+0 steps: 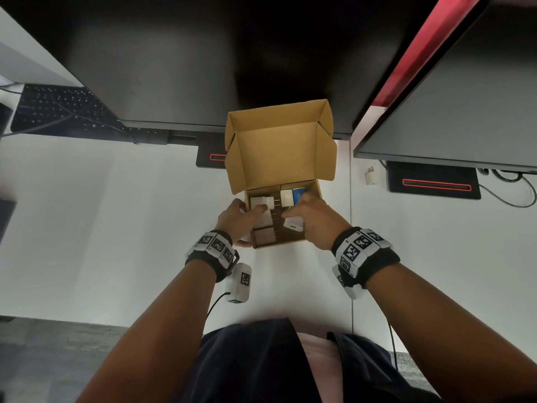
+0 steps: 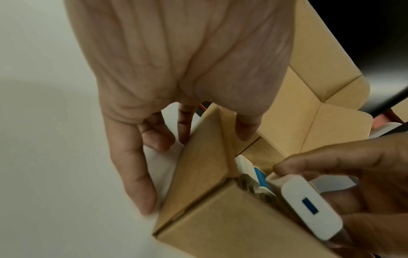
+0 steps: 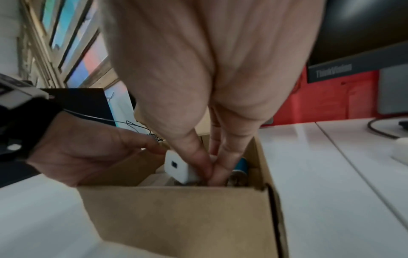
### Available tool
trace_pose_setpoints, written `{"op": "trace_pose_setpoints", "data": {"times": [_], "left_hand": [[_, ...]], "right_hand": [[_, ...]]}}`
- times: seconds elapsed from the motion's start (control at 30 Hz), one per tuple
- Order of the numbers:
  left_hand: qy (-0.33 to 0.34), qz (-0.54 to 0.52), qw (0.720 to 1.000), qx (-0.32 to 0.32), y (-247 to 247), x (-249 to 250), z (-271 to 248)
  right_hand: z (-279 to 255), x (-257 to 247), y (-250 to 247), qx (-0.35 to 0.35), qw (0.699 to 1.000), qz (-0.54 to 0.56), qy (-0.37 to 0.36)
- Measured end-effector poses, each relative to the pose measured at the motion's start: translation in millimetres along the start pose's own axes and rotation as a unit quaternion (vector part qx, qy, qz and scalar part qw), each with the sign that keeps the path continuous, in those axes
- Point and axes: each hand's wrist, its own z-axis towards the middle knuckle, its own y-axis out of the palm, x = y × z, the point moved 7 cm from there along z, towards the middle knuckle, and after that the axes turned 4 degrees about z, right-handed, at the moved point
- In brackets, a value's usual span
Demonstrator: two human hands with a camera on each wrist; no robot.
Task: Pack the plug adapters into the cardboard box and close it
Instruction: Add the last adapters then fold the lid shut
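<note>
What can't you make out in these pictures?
Head view: the right hand covers the cardboard box's right side.
Right wrist view: the fingers hide the white adapter's prongs.
Blue item in the box: only a sliver shows; type unclear.
Loose adapter on the desk: too small for detail.

Your cardboard box (image 1: 276,158) stands open, its lid flap upright at the far side. Inside, a white adapter (image 1: 259,202) lies at the far left, with a second white adapter (image 1: 286,198) and a blue adapter (image 1: 299,194) at the far right. Your right hand (image 1: 312,218) pinches a white USB adapter (image 1: 294,223) over the near right. A stray adapter (image 1: 371,177) lies outside on the surface, to the right of the box.
</note>
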Motion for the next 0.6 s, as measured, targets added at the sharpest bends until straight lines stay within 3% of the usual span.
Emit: {"op": "trace_pose_setpoints", "data": {"times": [0.37, 0.47, 0.6], "left_hand": [[0.009, -0.001, 1.0, 0.003, -1, 2, -2], [0.012, -0.001, 1.0, 0.003, -1, 2, -2], [0.014, -0.004, 1.0, 0.003, -1, 2, -2]], "right_hand": [[-5, -13, 32, -0.078, 0.996, -0.023, -0.03], [-7, -14, 35, -0.072, 0.995, -0.045, -0.05], [-8, -5, 34, -0.024, 0.999, 0.011, -0.043]]}}
